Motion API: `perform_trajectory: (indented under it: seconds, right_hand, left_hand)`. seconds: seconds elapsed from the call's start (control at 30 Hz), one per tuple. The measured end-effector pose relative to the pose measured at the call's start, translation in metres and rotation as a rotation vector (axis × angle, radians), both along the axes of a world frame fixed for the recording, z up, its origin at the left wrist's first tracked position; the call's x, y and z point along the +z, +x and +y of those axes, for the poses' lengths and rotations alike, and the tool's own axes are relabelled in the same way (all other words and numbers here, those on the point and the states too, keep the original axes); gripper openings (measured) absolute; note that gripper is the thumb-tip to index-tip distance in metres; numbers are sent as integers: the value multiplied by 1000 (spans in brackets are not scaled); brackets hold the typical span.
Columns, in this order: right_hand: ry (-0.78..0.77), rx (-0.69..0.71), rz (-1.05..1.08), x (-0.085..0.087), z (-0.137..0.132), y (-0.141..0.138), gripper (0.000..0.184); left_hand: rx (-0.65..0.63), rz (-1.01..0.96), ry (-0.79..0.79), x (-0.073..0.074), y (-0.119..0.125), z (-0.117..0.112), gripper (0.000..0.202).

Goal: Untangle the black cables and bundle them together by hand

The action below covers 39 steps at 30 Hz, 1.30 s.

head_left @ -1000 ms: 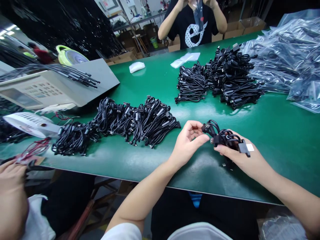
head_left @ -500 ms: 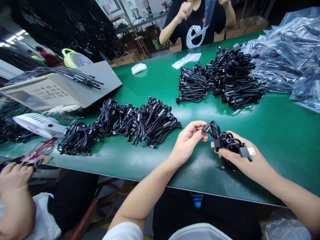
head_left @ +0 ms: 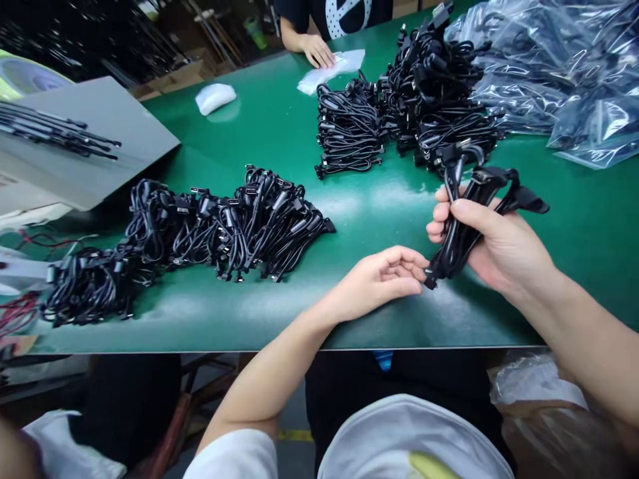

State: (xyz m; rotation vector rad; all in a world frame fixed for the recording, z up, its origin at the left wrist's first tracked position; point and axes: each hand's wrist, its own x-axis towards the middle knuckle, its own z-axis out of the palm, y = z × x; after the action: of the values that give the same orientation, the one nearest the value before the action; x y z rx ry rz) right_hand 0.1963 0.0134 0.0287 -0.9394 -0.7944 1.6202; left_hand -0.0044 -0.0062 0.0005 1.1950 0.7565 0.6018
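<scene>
My right hand [head_left: 499,243] is closed around a bundle of black cables [head_left: 462,229] and holds it tilted over the green table. Connectors and a flat black tab stick out above the fist, and one small plug points down at the lower end. Close by that lower plug is my left hand [head_left: 382,283], its fingers loosely curled and the thumb apart from them. Its fingertips are at the plug, but I cannot tell whether they touch it. To the left lies a row of black cable bundles [head_left: 269,223] with connectors showing.
A bigger pile of cable bundles [head_left: 424,93] sits across the green table [head_left: 239,326], beside clear plastic bags [head_left: 589,86] at the right. Opposite, a co-worker's hand [head_left: 318,52] rests at flat plastic bags [head_left: 339,68]. A grey machine [head_left: 120,133] carries more cables at the left.
My right hand has turned and raised the cable bundle. My left hand has let go of the connector it held. The co-worker's hand has come down to the plastic bags. The view has shifted.
</scene>
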Motion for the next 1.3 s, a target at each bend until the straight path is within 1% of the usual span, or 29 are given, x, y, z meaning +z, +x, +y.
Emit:
perform_trajectory:
  seconds: [0.03, 0.1, 0.2, 0.27, 0.33, 0.4, 0.47, 0.5, 0.63, 0.67, 0.73, 0.83, 0.97, 1.07, 1.3]
  right_hand:
    - [19, -6, 16, 0, 0, 2, 10]
    - [62, 11, 47, -1, 0, 3, 10]
    - [116, 84, 65, -6, -2, 0, 12]
    - [144, 125, 49, -8, -4, -1, 16]
    - [174, 130, 22, -10, -5, -2, 20]
    - [199, 111, -9, -9, -5, -2, 21]
    - [211, 96, -44, -8, -4, -1, 22]
    - [214, 88, -57, -7, -4, -1, 22]
    - [196, 50, -64, -5, -1, 1, 22]
    - [182, 46, -51, -5, -1, 2, 21]
    - [151, 46, -10, -5, 1, 3, 20]
    - [99, 41, 35, -8, 4, 3, 19]
    - [-13, -1, 35, -14, 7, 3, 17]
    - [-94, 6, 41, -16, 8, 3, 15]
    - [-88, -16, 24, -10, 6, 2, 17]
  left_hand:
    - [4, 32, 45, 0, 2, -3, 35]
    - [89, 118, 221, -1, 6, -7, 34]
    - [236, 283, 623, -6, 9, -10, 23]
    - [283, 388, 868, -9, 9, -10, 17]
    - [314, 467, 1019, -11, 7, -9, 12]
    - [349, 515, 1083, -12, 6, -7, 7]
    - [383, 514, 1066, -13, 6, -7, 5]
    - [397, 491, 1020, -13, 5, -7, 5]
    - [419, 321, 697, -12, 6, -8, 14]
    - [424, 278, 629, -11, 6, -8, 17]
    - [439, 204, 546, -9, 6, -9, 23]
    - [460, 161, 536, -7, 6, -10, 26]
    - [470, 178, 580, -4, 6, -12, 24]
    - [465, 191, 560, -3, 6, -12, 22]
    - [444, 168, 496, -2, 6, -12, 22]
